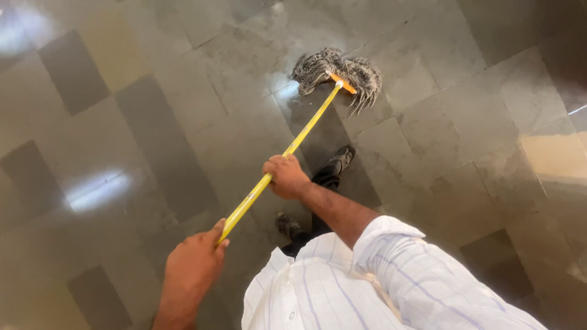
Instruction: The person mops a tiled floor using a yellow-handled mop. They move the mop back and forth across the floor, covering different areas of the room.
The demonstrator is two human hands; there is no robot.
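I see my long yellow mop handle (287, 150) running diagonally from lower left to upper right, its grey string mop head (339, 74) on the glossy grey tiled floor (153, 122) ahead. My right hand (286, 176) wraps the shaft midway, nearer the head; my left hand (192, 263) closes around its near end.

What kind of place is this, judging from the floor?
Probably an indoor hall or lobby: a polished stone tile floor with light reflections, which the person cleans with a yellow-handled string mop, left hand and right hand on it.
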